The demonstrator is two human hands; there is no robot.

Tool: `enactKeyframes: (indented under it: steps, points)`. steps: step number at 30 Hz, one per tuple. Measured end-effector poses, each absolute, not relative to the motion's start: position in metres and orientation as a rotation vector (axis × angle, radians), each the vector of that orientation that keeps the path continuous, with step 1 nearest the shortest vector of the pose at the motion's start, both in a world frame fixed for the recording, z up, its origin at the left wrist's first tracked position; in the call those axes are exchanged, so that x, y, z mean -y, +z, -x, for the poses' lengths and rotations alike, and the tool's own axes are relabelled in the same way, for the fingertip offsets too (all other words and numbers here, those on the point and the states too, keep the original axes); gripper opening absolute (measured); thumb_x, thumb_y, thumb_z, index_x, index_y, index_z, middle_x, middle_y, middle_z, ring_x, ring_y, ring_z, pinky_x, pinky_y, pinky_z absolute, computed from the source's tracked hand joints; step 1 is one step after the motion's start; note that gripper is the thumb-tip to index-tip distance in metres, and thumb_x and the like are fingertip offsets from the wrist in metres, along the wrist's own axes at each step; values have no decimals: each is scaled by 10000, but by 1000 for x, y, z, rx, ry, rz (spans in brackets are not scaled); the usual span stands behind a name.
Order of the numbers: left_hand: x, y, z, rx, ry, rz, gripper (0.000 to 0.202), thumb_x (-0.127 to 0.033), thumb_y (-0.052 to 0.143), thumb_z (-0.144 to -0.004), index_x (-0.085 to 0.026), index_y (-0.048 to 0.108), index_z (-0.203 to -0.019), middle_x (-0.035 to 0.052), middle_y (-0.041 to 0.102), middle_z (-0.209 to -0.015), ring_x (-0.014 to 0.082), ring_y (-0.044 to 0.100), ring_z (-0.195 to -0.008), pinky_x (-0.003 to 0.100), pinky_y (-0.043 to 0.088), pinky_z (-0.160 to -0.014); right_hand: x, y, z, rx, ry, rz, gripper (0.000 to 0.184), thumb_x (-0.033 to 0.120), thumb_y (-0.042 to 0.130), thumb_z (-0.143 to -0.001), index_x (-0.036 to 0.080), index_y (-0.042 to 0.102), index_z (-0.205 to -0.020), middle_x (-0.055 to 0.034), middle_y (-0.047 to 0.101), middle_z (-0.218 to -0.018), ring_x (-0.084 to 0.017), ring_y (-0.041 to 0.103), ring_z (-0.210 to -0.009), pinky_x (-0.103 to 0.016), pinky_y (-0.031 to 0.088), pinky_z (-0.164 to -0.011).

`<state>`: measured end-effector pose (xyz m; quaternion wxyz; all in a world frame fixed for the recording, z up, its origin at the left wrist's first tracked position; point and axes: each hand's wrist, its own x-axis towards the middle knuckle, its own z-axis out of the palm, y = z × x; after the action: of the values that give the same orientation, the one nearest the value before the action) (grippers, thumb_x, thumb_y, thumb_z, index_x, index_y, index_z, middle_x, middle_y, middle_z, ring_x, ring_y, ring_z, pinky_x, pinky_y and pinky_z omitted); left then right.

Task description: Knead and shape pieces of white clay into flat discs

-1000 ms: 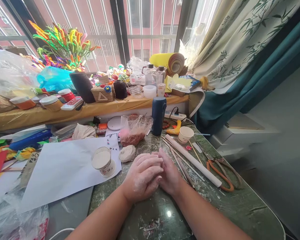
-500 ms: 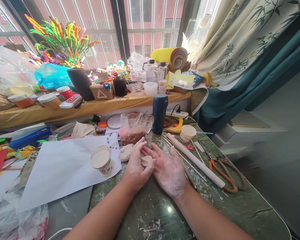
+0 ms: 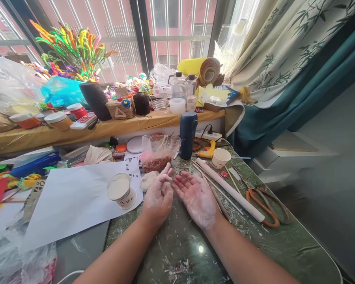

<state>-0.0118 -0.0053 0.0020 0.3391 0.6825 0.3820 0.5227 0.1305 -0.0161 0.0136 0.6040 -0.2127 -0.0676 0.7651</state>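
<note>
A: Fingers?
B: Right hand palm up, fingers loosely spread, bare of any load. Left hand curled; cannot tell whether it pinches anything.
A: Lump?
B: On table, just beyond left fingers, partly hidden.
A: Risk?
B: Outward left swing could tip the cup.

Daylight pours through the barred window beyond the far edge of the table; a pink building stands outside. An ochre-draped sill runs below. Past the far right corner hang a bamboo-print curtain and a teal curtain, beside a grey wall.
</note>
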Motion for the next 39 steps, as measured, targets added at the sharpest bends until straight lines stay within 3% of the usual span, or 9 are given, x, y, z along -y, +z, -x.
enactKeyframes:
  steps: [3,6,9,11,13,18,25,33,39]
  points:
    - [7,3,14,-950,1392,-1838,139,-140,439,-980,-246,503,-1042,132,510,-1538,267,560,-1378,549,476,-1123,22,11,-122,248,1943,498,263,412,605,-954,187,719,-1026,-62,783,-959,-202,728,-979,-374,526,-986]
    - [9,8,14,-955,1221,-2169,252,-146,487,-962,-256,535,-1184,121,537,-1507,277,484,-1438,605,326,-1209,28,15,-117,370,2055,432,365,511,600,-950,198,718,-1094,-54,786,-1007,-220,707,-1053,-380,511,-1001]
    - [12,15,12,-1010,952,-2486,533,-342,606,-938,-267,456,-1444,138,439,-1589,354,302,-1534,667,98,-1247,30,22,-119,424,2021,391,410,558,603,-936,223,710,-1148,-44,785,-1076,-241,668,-1154,-400,480,-1046]
    - [13,18,12,-1050,897,-2546,722,-493,628,-911,-254,361,-1537,159,368,-1631,392,228,-1553,668,60,-1240,28,26,-122,430,1997,393,418,560,588,-947,217,712,-1152,-47,785,-1072,-242,668,-1147,-400,469,-1055]
    - [14,19,14,-1068,943,-2547,761,-557,602,-912,-254,331,-1555,165,371,-1625,397,231,-1548,656,48,-1239,27,28,-123,412,1957,436,373,523,589,-961,206,724,-1104,-41,787,-1013,-228,685,-1080,-382,473,-1041]
    - [13,18,21,-853,1215,-2430,709,-645,569,-887,-265,415,-1465,163,508,-1496,379,408,-1438,613,220,-1206,27,28,-125,359,1930,466,305,442,636,-942,159,738,-992,-32,764,-883,-179,693,-877,-333,518,-947]
    - [4,15,22,-1066,1429,-2133,214,-284,491,-1001,-253,566,-1200,97,639,-1261,256,549,-1244,483,406,-1102,25,18,-132,204,1987,564,295,423,698,-900,148,698,-795,-30,724,-760,-155,693,-707,-326,600,-733]
    - [-1,8,22,-1111,1487,-1892,200,-333,469,-1028,-240,629,-1104,79,674,-1146,235,604,-1140,446,470,-1046,26,18,-129,282,1911,536,267,237,785,-837,136,709,-1073,-106,786,-1031,-225,748,-1028,-349,606,-915]
    - [-3,12,21,-1167,1467,-1805,224,-369,468,-1027,-239,648,-1054,76,702,-1076,236,653,-1064,432,524,-974,24,11,-130,244,1868,680,313,160,785,-800,161,714,-1105,-100,789,-1057,-156,750,-778,-248,609,-649]
